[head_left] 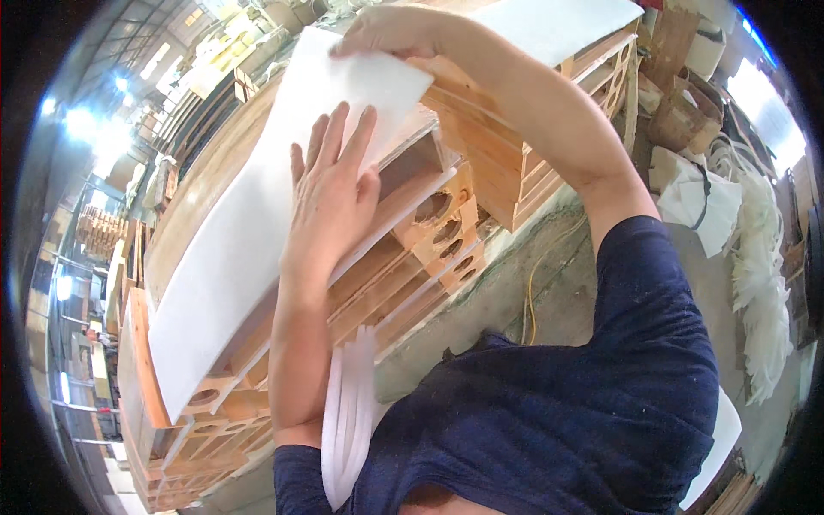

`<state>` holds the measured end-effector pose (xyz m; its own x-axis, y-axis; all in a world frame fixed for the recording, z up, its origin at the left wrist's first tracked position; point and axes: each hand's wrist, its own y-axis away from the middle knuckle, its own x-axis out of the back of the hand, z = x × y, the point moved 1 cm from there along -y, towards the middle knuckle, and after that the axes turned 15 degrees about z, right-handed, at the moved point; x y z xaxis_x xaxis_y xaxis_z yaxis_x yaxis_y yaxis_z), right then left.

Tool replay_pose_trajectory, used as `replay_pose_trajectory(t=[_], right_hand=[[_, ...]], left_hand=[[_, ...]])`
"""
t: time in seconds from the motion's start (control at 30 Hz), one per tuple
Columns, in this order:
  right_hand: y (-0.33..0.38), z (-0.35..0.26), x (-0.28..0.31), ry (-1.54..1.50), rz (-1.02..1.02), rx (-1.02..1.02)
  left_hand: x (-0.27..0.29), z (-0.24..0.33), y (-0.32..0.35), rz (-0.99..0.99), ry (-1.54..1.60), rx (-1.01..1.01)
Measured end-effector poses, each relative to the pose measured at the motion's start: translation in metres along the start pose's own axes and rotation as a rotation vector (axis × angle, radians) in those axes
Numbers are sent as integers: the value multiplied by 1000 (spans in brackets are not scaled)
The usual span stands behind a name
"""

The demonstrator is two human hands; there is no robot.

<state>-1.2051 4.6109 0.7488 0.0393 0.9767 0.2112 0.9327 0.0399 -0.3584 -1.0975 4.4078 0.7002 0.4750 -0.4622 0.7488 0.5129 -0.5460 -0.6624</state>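
A long white foam sheet [223, 249] lies along the top of a wooden frame [446, 206] with round holes and open compartments. My left hand [330, 184] rests flat on the sheet, fingers spread. At the sheet's far end, my right hand [390, 33] bends over with its fingers closed on the edge; the fingertips are partly hidden. Beside my left forearm hangs a bundle of white foam strips [348, 421], its upper end near the frame's side.
Another wooden frame topped by a white sheet [558, 26] stands at the far right. A yellow cord [530, 305] runs over the concrete floor. White sheeting [760, 275] and cardboard boxes [687, 112] are piled on the right. Stacked timber [107, 227] stands at the left.
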Motion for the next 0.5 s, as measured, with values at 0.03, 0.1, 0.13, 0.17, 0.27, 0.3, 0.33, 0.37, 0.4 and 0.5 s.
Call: replay_pose_trajectory(t=[0.03, 0.1, 0.13, 0.17, 0.27, 0.3, 0.33, 0.37, 0.4, 0.5], right_hand=[[2, 6, 9, 131, 20, 17], [0, 22, 17, 391, 56, 47], [-2, 34, 16, 378, 78, 61], [-4, 43, 22, 359, 70, 36], [-7, 56, 24, 309, 48, -15], [-9, 59, 23, 296, 60, -20], [-9, 63, 23, 283, 74, -25], [-8, 68, 25, 287, 86, -15], [-3, 64, 24, 293, 89, 0], [5, 63, 21, 357, 109, 60]], left_hand=[[-1, 2, -2, -16, -2, -11], [-3, 5, -4, -51, -22, -34], [-5, 6, -4, -71, -41, -47], [-7, 7, -5, -92, -59, -61], [-8, 8, -6, -120, -75, -63], [-8, 9, -6, -122, -79, -72], [-8, 10, -7, -123, -82, -82], [-9, 11, -8, -123, -84, -94], [-10, 10, -7, -133, -102, -90], [-12, 9, -5, -174, -112, -66]])
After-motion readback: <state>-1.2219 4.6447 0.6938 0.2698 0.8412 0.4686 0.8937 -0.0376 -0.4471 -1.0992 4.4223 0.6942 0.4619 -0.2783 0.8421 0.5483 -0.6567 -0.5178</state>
